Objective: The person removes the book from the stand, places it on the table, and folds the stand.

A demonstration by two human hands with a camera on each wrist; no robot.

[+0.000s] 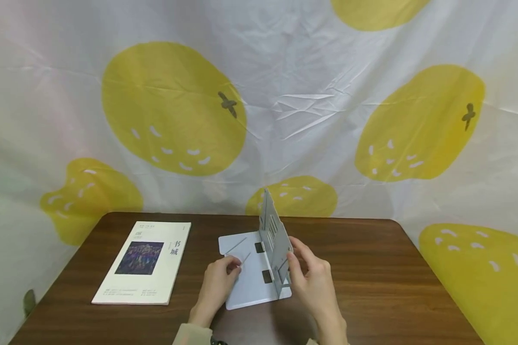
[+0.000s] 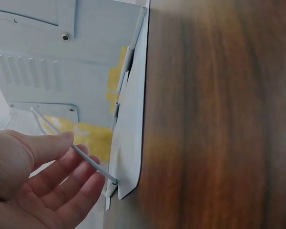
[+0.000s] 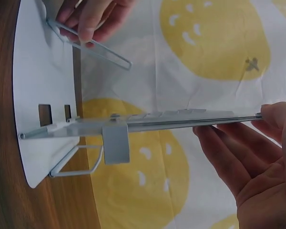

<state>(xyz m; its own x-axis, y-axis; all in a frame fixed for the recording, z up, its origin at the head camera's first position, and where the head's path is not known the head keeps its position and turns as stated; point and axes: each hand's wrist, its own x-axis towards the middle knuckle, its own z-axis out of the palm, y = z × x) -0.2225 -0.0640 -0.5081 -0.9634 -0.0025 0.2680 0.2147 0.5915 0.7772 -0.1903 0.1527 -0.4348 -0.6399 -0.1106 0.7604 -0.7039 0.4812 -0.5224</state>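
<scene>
A white folding metal book stand has its base plate (image 1: 250,293) lying on the table and its slotted panel (image 1: 274,239) standing up, nearly square to the base. My left hand (image 1: 217,282) is over the base's left side. Thumb and fingers there pinch a thin wire loop (image 2: 97,166), which slants up from the base. On the panel's other side, my right hand (image 1: 315,278) grips the panel's outer edge between thumb and fingertips, as the right wrist view shows. Below that panel a second wire loop (image 3: 90,172) sticks out, and a small bent tab (image 3: 116,143) projects.
A white paperback book (image 1: 172,282) with a dark picture on its cover lies on the left of the brown wooden table (image 1: 384,287). Behind the table's far edge hangs a white curtain (image 1: 293,129) with yellow fruit prints.
</scene>
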